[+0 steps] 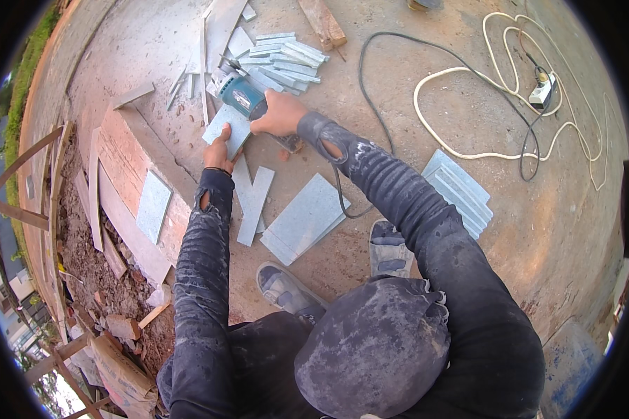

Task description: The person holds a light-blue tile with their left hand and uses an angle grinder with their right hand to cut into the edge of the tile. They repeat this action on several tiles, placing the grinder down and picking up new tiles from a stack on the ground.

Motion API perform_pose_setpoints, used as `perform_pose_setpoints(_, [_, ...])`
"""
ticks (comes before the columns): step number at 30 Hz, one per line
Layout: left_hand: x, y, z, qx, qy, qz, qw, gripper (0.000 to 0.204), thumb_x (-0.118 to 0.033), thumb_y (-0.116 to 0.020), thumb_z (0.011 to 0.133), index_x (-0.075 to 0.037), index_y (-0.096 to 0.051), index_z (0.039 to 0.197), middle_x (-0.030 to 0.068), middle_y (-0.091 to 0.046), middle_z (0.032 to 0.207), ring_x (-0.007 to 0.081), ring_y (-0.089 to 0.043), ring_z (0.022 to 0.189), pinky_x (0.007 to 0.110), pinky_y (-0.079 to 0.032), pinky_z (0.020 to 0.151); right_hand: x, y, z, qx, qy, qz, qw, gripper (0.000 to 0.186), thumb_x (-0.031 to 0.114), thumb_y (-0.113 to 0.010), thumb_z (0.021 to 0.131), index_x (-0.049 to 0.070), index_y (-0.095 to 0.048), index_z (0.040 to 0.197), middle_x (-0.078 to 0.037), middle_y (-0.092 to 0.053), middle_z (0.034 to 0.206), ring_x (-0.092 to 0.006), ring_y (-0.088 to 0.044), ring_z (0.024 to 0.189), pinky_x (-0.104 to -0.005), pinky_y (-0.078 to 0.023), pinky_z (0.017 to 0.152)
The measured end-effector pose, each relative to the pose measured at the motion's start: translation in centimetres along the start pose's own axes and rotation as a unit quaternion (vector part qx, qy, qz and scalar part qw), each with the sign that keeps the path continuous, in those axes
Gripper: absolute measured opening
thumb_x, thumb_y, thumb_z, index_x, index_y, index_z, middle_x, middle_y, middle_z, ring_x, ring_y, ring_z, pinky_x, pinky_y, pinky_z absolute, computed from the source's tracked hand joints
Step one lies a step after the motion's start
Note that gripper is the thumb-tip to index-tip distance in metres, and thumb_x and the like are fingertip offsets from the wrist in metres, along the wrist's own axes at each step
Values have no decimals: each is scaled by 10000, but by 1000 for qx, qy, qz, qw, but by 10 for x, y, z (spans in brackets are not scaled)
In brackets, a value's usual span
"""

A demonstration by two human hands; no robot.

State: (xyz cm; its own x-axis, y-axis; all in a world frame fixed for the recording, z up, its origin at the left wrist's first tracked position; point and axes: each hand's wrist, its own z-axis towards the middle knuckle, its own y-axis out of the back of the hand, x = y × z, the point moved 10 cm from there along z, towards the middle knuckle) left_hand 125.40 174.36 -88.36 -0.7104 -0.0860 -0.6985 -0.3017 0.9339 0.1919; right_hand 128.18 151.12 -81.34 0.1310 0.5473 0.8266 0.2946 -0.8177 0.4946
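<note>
My right hand (278, 112) grips a teal handheld power cutter (239, 93) with a blade at its far end, pointing up and left. Just below the tool, my left hand (220, 145) is closed on a pale blue-grey stone tile (229, 123), held with the thumb on top. Beyond the tool lies a loose pile of narrow stone strips (286, 59). Below my hands are more cut pieces (255, 202) and flat tiles (304, 216); to the right is a stack of tiles (454, 192).
A block (129, 153) with a tile (154, 206) on it stands at left, beside rubble (105, 286) and wooden slats (45, 223). A plank (321, 21) lies at top. Cables (433, 150) run rightward to a power strip (541, 91). My sandalled feet (286, 286) are below.
</note>
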Motion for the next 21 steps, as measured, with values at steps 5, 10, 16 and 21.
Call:
perform_pose_setpoints(5, [-1,-2,-4,-4,-2,-3,1000,424,-291,-727,872,-102,-558,1212,48,-630,1117,223,-627,983,413,-543,775,-2,3,-4,-9,5,0,1000,780,428,-729,620,-131,-534,1128,-317,-630,1040,-411,-635,989,-400,-507,866])
perform_pose_setpoints(10, [0,1,-1,-12,1,1,1000,432,-296,-736,863,-101,-560,1207,50,-631,1113,225,-630,973,411,-547,758,-2,2,-7,-4,4,11,1000,774,420,-730,632,-137,-528,1131,-322,-627,1040,-410,-633,988,-399,-506,861])
perform_pose_setpoints(16, [1,0,-1,-15,1,1,1000,411,-301,-733,865,-107,-573,1189,45,-638,1097,220,-633,956,409,-548,743,-4,4,-11,-12,6,7,1000,761,414,-729,629,-136,-532,1118,-323,-626,1037,-413,-632,980,-404,-506,853])
perform_pose_setpoints(21, [0,0,-1,-6,-1,1,1000,383,-307,-725,871,-115,-587,1173,38,-641,1096,213,-632,958,400,-546,743,-4,3,-14,24,-18,13,999,844,412,-753,601,-105,-497,1218,-314,-611,1136,-404,-624,1053,-390,-506,914])
